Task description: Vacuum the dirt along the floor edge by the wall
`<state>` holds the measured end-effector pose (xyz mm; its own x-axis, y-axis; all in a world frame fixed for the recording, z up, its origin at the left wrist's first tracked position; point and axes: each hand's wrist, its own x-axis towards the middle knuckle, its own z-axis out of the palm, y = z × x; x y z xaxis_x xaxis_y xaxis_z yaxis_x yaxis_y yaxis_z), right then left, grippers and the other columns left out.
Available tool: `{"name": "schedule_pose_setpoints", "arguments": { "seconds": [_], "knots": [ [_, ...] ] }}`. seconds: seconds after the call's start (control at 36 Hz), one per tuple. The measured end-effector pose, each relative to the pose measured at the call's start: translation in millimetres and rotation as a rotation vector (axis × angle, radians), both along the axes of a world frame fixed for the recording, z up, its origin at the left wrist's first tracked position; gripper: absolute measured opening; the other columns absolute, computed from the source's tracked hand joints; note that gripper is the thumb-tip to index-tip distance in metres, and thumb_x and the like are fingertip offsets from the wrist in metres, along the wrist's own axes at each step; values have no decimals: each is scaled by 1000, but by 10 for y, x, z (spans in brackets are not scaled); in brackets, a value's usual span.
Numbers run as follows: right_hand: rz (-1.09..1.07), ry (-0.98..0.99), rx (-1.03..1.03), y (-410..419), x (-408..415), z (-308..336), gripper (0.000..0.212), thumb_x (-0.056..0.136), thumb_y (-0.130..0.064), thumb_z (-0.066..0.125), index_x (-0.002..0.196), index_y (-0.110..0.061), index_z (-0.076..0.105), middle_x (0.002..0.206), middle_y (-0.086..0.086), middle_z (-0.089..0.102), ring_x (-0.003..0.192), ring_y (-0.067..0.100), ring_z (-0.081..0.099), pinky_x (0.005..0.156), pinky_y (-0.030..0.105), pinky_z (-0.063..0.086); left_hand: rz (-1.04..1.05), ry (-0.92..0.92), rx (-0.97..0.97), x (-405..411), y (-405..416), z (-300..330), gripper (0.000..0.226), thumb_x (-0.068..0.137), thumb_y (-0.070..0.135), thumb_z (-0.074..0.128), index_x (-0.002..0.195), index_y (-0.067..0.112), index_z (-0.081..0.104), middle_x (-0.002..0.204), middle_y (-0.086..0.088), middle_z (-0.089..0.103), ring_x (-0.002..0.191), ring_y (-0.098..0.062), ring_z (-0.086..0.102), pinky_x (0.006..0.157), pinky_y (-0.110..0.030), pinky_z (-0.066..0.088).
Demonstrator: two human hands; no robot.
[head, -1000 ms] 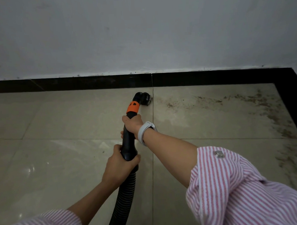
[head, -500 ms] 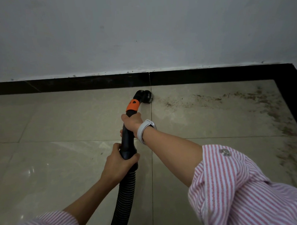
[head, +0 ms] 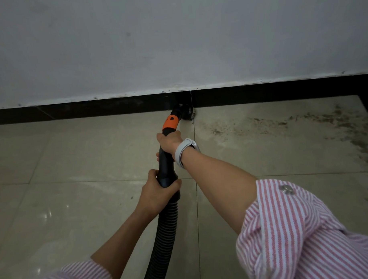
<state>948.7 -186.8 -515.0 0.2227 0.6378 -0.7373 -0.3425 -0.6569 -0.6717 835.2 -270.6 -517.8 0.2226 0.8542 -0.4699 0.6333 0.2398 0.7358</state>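
black rigid wand point(head: 166, 160), likely light, ribbed hose point(head: 161, 234) floppy; right hand point(head: 169, 141) grips near orange collar point(head: 170, 124), left hand point(head: 158, 192) grips the cuff.

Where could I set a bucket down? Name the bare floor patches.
Left of the hose, the tiles up to the black skirting lie bare. Right of the grout line, dirt covers the floor toward the corner. The middle is crowded: left hand and right hand hold the vacuum.
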Motion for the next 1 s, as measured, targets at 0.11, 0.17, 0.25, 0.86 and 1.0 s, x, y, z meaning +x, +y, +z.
{"name": "schedule_pose_setpoints", "arguments": {
  "seconds": [0.11, 0.17, 0.25, 0.86, 1.0],
  "knots": [
    [8, -34, 1, -18, -9, -13, 63, 98, -29, 47, 146, -9, 12, 98, 19, 56, 87, 34, 64, 88, 50, 54, -14, 32, -6, 4, 7, -38, 43, 76, 26, 73, 108, 15, 46, 88, 2, 61, 80, -13, 62, 68, -31, 51],
    [5, -29, -6, -43, 1, -21, 60, 97, -30, 47, 144, -9, 15, 92, 17, 56, 88, 35, 66, 88, 51, 54, -29, 53, 8, 6, -6, -44, 44, 76, 28, 74, 107, 16, 45, 88, 3, 60, 80, -13, 62, 68, -31, 51],
    [15, 2, 12, -129, 29, -28, 58, 97, -29, 47, 143, -10, 17, 77, 12, 51, 68, 29, 61, 83, 49, 56, -49, 84, 21, 4, -64, -27, 44, 76, 30, 74, 106, 19, 44, 87, 6, 59, 79, -11, 61, 67, -29, 50],
    [-156, 248, 95, -765, -308, -147, 33, 96, -25, 49, 124, -14, 34, 75, 8, 49, 52, 19, 53, 51, 31, 53, -153, 282, 118, -518, -503, 22, 46, 69, 37, 77, 100, 29, 45, 73, 6, 66, 63, -11, 65, 64, -39, 56],
    [-133, 262, 100, -599, -233, -98, 34, 96, -26, 50, 124, -14, 34, 80, 10, 50, 54, 21, 54, 53, 33, 54, -144, 313, 176, -409, -382, 35, 47, 71, 38, 75, 103, 28, 42, 75, 9, 63, 64, -10, 62, 61, -32, 53]
  ]
}}
